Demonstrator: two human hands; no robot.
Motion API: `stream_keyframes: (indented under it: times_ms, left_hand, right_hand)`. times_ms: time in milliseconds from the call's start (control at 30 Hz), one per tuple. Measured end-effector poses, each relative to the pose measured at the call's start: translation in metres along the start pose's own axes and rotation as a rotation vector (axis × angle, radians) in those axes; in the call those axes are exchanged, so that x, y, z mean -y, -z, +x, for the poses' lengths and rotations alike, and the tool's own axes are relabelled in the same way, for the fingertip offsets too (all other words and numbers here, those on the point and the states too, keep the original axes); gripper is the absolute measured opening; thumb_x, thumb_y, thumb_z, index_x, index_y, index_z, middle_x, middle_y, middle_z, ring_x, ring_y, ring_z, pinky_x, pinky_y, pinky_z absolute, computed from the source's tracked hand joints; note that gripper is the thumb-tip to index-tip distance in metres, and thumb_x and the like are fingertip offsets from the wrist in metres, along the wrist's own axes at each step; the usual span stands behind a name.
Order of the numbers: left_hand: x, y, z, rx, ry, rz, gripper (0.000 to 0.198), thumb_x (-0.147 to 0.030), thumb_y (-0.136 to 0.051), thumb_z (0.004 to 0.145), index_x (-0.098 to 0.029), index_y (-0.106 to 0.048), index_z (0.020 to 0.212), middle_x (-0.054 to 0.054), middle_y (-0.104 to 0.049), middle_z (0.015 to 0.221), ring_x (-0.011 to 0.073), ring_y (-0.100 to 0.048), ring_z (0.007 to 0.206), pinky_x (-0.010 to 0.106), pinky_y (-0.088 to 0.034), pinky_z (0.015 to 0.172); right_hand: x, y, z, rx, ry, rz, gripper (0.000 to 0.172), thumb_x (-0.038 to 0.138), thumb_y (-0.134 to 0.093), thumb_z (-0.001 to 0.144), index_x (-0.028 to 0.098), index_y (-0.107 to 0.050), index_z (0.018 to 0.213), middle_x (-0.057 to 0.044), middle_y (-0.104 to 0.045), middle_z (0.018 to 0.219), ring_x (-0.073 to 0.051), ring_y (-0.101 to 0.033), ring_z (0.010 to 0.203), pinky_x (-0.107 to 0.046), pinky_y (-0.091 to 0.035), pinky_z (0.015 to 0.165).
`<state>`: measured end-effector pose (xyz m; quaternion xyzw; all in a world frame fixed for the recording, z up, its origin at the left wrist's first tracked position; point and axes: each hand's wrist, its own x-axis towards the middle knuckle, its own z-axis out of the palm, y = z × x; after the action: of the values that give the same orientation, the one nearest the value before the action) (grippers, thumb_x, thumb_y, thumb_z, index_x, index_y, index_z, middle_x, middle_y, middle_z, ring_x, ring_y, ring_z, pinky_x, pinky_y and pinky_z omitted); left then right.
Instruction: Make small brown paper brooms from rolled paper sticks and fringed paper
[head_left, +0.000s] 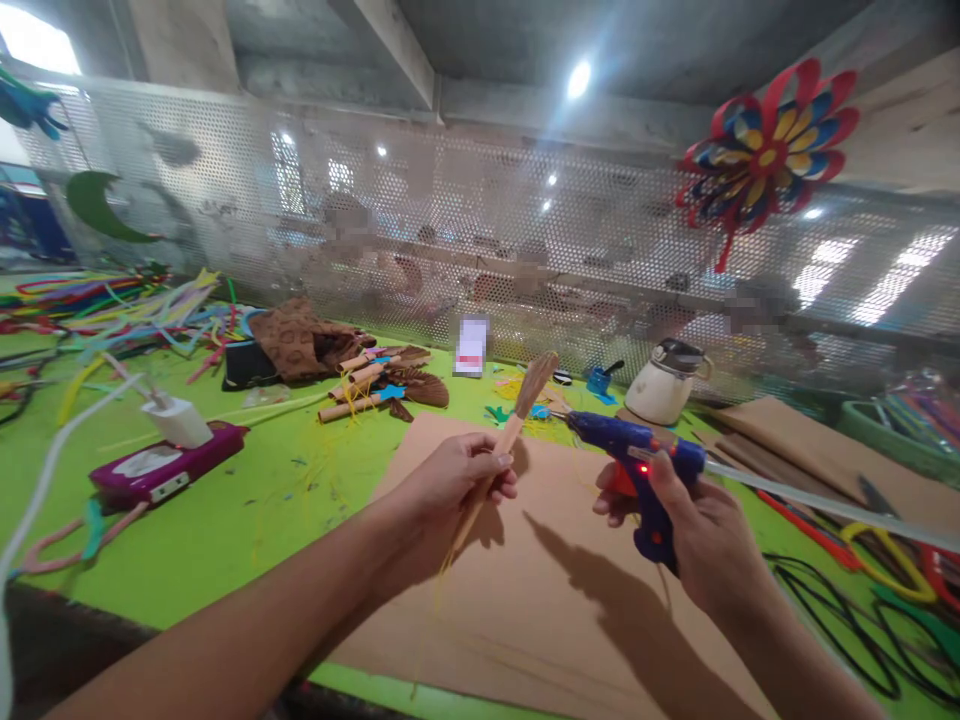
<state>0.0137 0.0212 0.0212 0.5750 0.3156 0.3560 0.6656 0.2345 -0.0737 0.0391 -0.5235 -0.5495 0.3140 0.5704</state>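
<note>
My left hand (461, 480) is closed around a small brown paper broom (525, 400), holding its stick up so the fringed head points up and to the right. My right hand (694, 535) grips a blue hot glue gun (637, 455) with a lit red light. The gun's nozzle points left and sits close to the broom's head. A clear glue stick (810, 500) juts out of the gun's back to the right. Both hands hover over a brown cardboard sheet (540, 600) on the green table (262, 510).
Several finished paper brooms (375, 385) lie at the back near brown patterned paper (296, 335). A purple power strip with a white plug (165, 460) sits left. A white kettle-shaped pot (664, 385) stands at the back right. Coloured pipe cleaners (97, 305) and black wires (847, 610) lie at both sides. A paper pinwheel (769, 150) hangs on the mesh screen.
</note>
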Motion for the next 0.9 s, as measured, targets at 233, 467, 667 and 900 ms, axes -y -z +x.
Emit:
stream_keyframes:
  times_ms: [233, 467, 667, 900]
  left_hand:
    - [-0.003, -0.004, -0.003, -0.11, -0.021, -0.089, 0.02, -0.032, -0.06, 0.079, -0.012, -0.058, 0.083, 0.004, -0.059, 0.069, 0.0088, -0.047, 0.054, 0.024, -0.035, 0.054]
    - [-0.01, -0.006, -0.009, -0.068, -0.036, -0.267, 0.018, -0.027, -0.064, 0.079, -0.012, -0.057, 0.086, 0.006, -0.059, 0.075, 0.013, -0.057, 0.067, 0.03, -0.047, 0.071]
    - [-0.01, -0.006, -0.011, -0.086, -0.045, -0.22, 0.025, -0.024, -0.07, 0.074, -0.016, -0.05, 0.087, 0.01, -0.065, 0.089, 0.0184, -0.063, 0.078, 0.031, -0.046, 0.069]
    - [-0.008, -0.009, -0.011, -0.024, -0.116, -0.08, 0.019, -0.022, -0.068, 0.072, -0.013, -0.062, 0.087, 0.0, -0.055, 0.07, 0.0086, -0.045, 0.059, 0.024, -0.032, 0.057]
  right_hand:
    - [0.012, 0.0, -0.009, 0.031, 0.123, -0.146, 0.047, 0.053, -0.046, 0.089, 0.015, -0.071, 0.076, -0.009, -0.069, 0.072, -0.017, -0.06, 0.06, -0.025, -0.047, 0.056]
    - [0.012, -0.001, -0.009, 0.018, 0.141, -0.184, 0.046, 0.051, -0.044, 0.089, 0.017, -0.068, 0.071, -0.007, -0.067, 0.07, -0.018, -0.06, 0.063, -0.027, -0.047, 0.061]
    - [0.014, -0.001, -0.01, 0.035, 0.167, -0.238, 0.048, 0.053, -0.043, 0.089, 0.017, -0.071, 0.071, -0.007, -0.066, 0.069, -0.017, -0.057, 0.059, -0.026, -0.046, 0.054]
    - [0.012, -0.002, -0.012, 0.019, 0.127, -0.31, 0.049, 0.057, -0.044, 0.086, 0.018, -0.071, 0.071, -0.005, -0.061, 0.066, -0.013, -0.042, 0.048, -0.025, -0.038, 0.044]
